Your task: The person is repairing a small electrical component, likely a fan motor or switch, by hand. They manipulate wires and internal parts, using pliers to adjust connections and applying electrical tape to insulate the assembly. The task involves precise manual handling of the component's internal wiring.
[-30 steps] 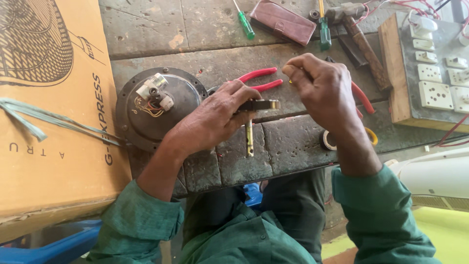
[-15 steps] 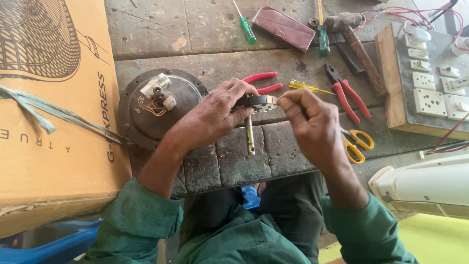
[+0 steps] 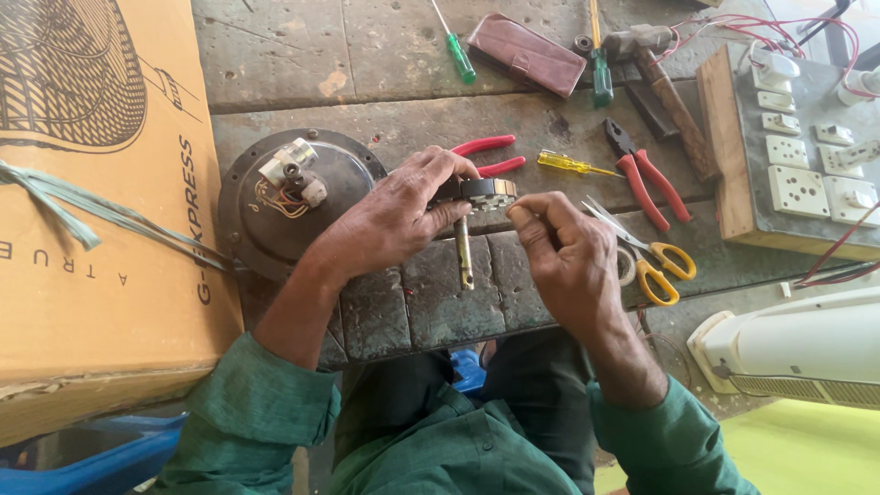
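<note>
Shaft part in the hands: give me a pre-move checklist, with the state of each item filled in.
1. Left hand grips the round dark part with the metal shaft: ok, fingers wrap its top.
2. Right hand is at the part: ok, fingertips meet its right edge.
3. Shaft hangs free: ok, it points down over the stone bench, not caught on anything.
4. Tools within reach: ok, the red pliers, yellow screwdriver and yellow-handled scissors lie beside the hands.
5. Round motor housing is set aside: ok, it lies flat left of the hands.
6. What the right fingertips pinch: cannot tell, too small.
</note>
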